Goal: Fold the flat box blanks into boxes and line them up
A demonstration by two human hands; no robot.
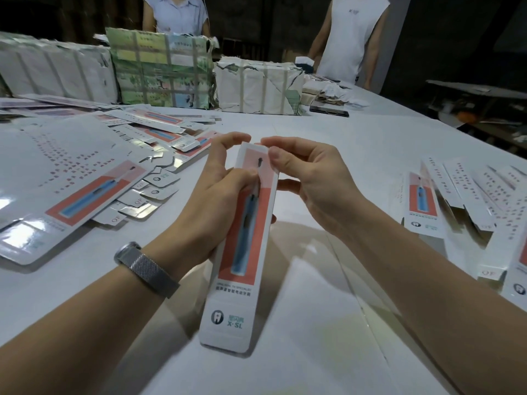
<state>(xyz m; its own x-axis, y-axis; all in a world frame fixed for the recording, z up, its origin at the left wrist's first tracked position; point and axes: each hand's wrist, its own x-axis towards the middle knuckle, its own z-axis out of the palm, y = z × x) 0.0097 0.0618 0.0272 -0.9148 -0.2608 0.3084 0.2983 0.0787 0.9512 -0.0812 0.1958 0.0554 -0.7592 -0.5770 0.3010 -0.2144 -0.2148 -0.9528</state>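
Early days by the look of it; left hand (225,189) grips one toothbrush box (242,252) mid-table, right hand (308,178) pinches its top flap; a few folded boxes (456,206) right, big blank pile (94,178) left.

The box (242,246) gripped in the left hand (219,201) bore "X·SL" beside a tooth logo near its lower end, below the grip. Flat blanks (134,201) left of the grip carried "QF" on their tabs.

Two people (353,38) stand behind a white table (356,143) bearing taped paper-wrapped bundles (162,69) and a dark phone (329,111).
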